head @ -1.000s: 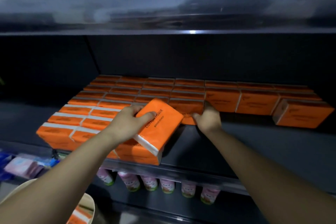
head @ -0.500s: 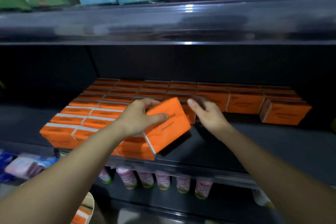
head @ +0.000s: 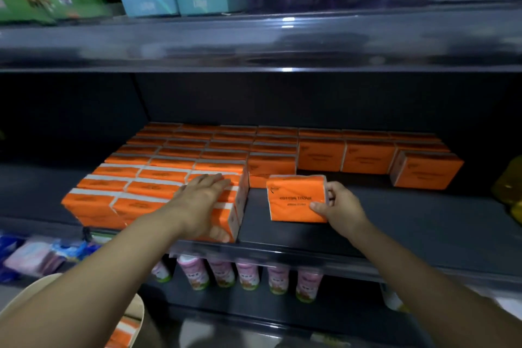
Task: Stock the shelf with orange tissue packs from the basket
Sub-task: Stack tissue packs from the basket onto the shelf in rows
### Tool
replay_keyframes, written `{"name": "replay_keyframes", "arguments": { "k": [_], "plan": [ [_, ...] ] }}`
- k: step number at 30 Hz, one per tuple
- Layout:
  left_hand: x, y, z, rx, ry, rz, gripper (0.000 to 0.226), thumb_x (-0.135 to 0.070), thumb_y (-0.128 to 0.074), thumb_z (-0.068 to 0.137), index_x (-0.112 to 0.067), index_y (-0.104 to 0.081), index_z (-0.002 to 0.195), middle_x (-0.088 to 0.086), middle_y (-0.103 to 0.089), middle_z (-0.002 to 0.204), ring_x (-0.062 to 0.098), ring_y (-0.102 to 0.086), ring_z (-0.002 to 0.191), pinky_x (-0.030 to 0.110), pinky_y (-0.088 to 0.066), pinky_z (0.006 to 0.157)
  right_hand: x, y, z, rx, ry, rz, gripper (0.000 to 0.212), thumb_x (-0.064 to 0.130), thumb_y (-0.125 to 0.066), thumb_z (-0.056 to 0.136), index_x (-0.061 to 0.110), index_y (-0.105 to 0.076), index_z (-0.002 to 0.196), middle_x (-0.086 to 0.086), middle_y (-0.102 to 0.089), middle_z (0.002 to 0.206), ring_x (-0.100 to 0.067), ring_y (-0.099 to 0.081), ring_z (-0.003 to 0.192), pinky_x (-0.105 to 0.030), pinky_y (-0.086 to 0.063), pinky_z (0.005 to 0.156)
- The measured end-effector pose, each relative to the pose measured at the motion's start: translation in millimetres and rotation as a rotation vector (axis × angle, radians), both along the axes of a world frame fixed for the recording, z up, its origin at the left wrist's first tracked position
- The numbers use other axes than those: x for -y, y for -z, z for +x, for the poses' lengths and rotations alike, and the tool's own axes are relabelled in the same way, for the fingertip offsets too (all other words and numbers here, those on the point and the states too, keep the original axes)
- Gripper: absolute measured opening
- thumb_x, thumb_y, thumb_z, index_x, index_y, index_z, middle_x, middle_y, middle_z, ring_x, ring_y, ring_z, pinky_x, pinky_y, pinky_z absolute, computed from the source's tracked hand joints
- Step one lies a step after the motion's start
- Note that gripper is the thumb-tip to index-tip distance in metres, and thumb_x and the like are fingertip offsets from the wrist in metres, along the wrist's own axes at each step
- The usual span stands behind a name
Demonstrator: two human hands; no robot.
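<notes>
Here, orange black-lettered tissue pack (head: 293,200) in pinching right hand (head: 343,207) fingers; left hand (head: 207,198) fingers flat atop stacked packs (head: 135,178).

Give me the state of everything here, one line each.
Left hand, flat on the stack.
Right hand, grips a loose pack.
Loose pack, upright, apart from the stack.
Stack, neat rows, fuller on the left.
Shelf, front right bare.
Basket, holds orange packs.
</notes>
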State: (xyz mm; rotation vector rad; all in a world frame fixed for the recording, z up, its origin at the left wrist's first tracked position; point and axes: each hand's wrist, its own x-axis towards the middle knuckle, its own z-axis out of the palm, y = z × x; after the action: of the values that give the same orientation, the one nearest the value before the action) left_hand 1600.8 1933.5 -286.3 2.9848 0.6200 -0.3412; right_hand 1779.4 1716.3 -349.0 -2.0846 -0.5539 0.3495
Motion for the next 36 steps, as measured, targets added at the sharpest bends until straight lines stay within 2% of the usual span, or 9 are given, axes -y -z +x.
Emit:
{"name": "replay_keyframes", "arguments": {
  "k": [2, 4, 7, 12, 16, 19, 23, 32, 36],
  "plan": [
    [-5.2, 9.6, -4.4, -0.034, -0.011, 0.035, 0.117, -0.046, -0.079, 0.065, -0.026, -0.002, 0.151, -0.004, 0.005, 0.159, 0.019, 0.002, 0.146, 0.044, -0.013, 0.117, -14.5, 2.6, -1.9, 0.043, 0.006, 0.035, 0.033, 0.016, -0.074, 0.077, 0.013, -0.058, 0.106, -0.002, -0.061, 0.102, -0.019, -0.059, 0.092, -0.034, -0.050, 0.083],
    [-7.2, 18.7, -7.9, -0.032, -0.013, 0.060, 0.106, -0.027, -0.072, 0.078, -0.025, 0.005, 0.151, -0.003, 0.014, 0.158, 0.018, 0.007, 0.146, 0.042, -0.007, 0.118, -32.1, 4.3, -2.6, 0.107, 0.024, 0.052, 0.036, 0.017, -0.074, 0.076, 0.012, -0.057, 0.108, -0.005, -0.055, 0.109, -0.022, -0.058, 0.097, -0.037, -0.049, 0.088],
    [-5.6, 26.3, -10.7, -0.007, 0.012, 0.114, 0.096, 0.000, -0.054, 0.085, -0.021, 0.014, 0.149, 0.000, 0.022, 0.157, 0.019, 0.014, 0.145, 0.040, 0.001, 0.119, -55.4, 3.9, -2.9, 0.166, 0.072, 0.059, 0.039, 0.015, -0.072, 0.080, 0.009, -0.055, 0.114, -0.008, -0.046, 0.116, -0.018, -0.051, 0.099, -0.029, -0.042, 0.090],
    [-5.7, 33.1, -14.6, 0.019, 0.028, 0.161, 0.095, -0.013, -0.057, 0.089, -0.018, 0.018, 0.148, 0.002, 0.024, 0.156, 0.020, 0.017, 0.144, 0.041, 0.007, 0.118, -78.0, 17.3, -4.4, 0.182, 0.173, 0.038, 0.060, 0.018, -0.071, 0.081, 0.007, -0.042, 0.133, -0.013, -0.045, 0.127, -0.028, -0.053, 0.112, -0.040, -0.043, 0.099],
    [-8.8, 38.7, -13.4, 0.053, 0.035, 0.179, 0.095, -0.013, -0.057, 0.088, -0.019, 0.017, 0.148, 0.002, 0.022, 0.156, 0.020, 0.015, 0.145, 0.040, 0.007, 0.116, -86.8, 28.9, -7.4, 0.158, 0.130, -0.022, 0.033, 0.020, -0.066, 0.084, 0.010, -0.059, 0.114, -0.012, -0.060, 0.113, -0.028, -0.057, 0.104, -0.031, -0.045, 0.089],
    [-10.0, 41.4, -13.5, 0.061, 0.031, 0.195, 0.096, -0.013, -0.058, 0.088, -0.019, 0.017, 0.148, 0.002, 0.020, 0.157, 0.020, 0.014, 0.145, 0.040, 0.006, 0.116, -88.4, 29.1, -7.1, 0.154, 0.141, -0.036, 0.027, 0.022, -0.064, 0.085, 0.012, -0.060, 0.110, -0.011, -0.061, 0.111, -0.026, -0.058, 0.101, -0.028, -0.044, 0.085],
    [-9.7, 41.4, -12.3, 0.064, 0.029, 0.190, 0.097, -0.016, -0.059, 0.088, -0.019, 0.017, 0.148, 0.002, 0.021, 0.157, 0.020, 0.015, 0.145, 0.041, 0.006, 0.117, -89.4, 25.0, -6.3, 0.160, 0.116, -0.076, 0.030, 0.021, -0.060, 0.089, 0.011, -0.057, 0.117, -0.012, -0.058, 0.117, -0.027, -0.056, 0.105, -0.025, -0.040, 0.083],
    [-9.8, 40.8, -12.0, 0.086, 0.028, 0.157, 0.096, -0.014, -0.059, 0.089, -0.020, 0.015, 0.149, 0.001, 0.020, 0.157, 0.019, 0.015, 0.145, 0.041, 0.006, 0.117, -87.8, 20.3, -4.9, 0.128, 0.073, -0.134, 0.035, 0.025, -0.054, 0.092, 0.011, -0.051, 0.124, -0.014, -0.053, 0.123, -0.029, -0.052, 0.112, -0.031, -0.040, 0.092],
    [-9.3, 38.2, -12.3, 0.066, 0.038, 0.164, 0.095, -0.013, -0.059, 0.089, -0.020, 0.015, 0.149, 0.002, 0.020, 0.157, 0.020, 0.014, 0.145, 0.042, 0.004, 0.118, -82.6, 19.6, -7.7, 0.098, 0.073, -0.162, 0.050, 0.030, -0.056, 0.091, 0.007, -0.043, 0.133, -0.016, -0.045, 0.130, -0.032, -0.048, 0.118, -0.036, -0.040, 0.098]
  ]
}}
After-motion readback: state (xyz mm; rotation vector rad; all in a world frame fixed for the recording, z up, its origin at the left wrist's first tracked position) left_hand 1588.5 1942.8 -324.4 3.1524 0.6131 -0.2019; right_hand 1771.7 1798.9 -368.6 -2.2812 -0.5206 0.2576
